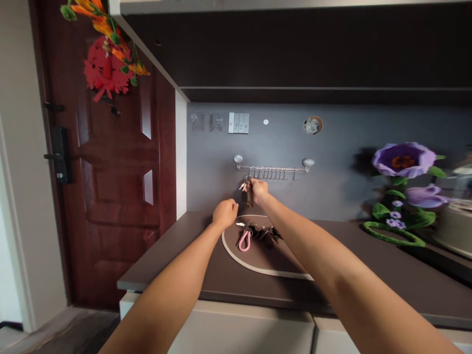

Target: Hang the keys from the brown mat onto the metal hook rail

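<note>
My right hand point(260, 191) is up at the wall, its fingers closed on a bunch of keys point(250, 192) with a dark lettered strap fob. The bunch is at the left end of a clear hook rail point(273, 169); whether its ring sits on a hook I cannot tell. Lower and to the left, my left hand point(225, 212) hovers over the counter, fingers curled, nothing showing in them. On a brown mat point(258, 263) with a pale rim lie several more keys point(263, 232), one with a pink loop point(244, 242). My right forearm covers part of the mat.
A dark shelf point(295, 49) overhangs the counter point(177, 255). Purple artificial flowers point(403, 161) stand at the right, near a pale container point(457, 226). Light switches point(239, 123) and two clear hooks point(219, 121) are on the wall. A red-brown door point(121, 196) is at left.
</note>
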`<state>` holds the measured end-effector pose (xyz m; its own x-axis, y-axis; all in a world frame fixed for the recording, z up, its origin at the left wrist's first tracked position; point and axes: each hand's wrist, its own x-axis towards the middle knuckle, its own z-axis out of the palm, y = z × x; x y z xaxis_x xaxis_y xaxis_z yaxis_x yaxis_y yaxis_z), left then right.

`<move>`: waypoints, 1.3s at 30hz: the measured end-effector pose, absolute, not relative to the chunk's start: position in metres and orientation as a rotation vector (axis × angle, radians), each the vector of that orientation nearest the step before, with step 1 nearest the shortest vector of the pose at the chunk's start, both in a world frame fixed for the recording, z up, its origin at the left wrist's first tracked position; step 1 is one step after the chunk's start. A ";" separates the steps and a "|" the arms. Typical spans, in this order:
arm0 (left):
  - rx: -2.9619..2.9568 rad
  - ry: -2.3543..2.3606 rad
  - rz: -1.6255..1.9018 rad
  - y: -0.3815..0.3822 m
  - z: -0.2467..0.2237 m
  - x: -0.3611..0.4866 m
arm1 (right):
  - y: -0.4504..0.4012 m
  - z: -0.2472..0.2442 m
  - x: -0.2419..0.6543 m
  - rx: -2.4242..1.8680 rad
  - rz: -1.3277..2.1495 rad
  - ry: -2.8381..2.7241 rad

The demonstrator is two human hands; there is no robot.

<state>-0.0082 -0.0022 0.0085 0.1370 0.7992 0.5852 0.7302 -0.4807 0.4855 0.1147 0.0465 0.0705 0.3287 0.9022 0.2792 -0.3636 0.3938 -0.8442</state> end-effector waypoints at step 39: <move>2.612 1.241 1.019 0.001 0.001 -0.008 | 0.006 0.010 0.156 -1.250 0.804 -1.313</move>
<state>-0.0079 0.0007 0.0006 0.4522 0.7136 0.5350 0.6633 -0.6701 0.3332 0.1559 0.0060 0.0101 0.1562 0.9559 0.2489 0.2129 0.2135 -0.9535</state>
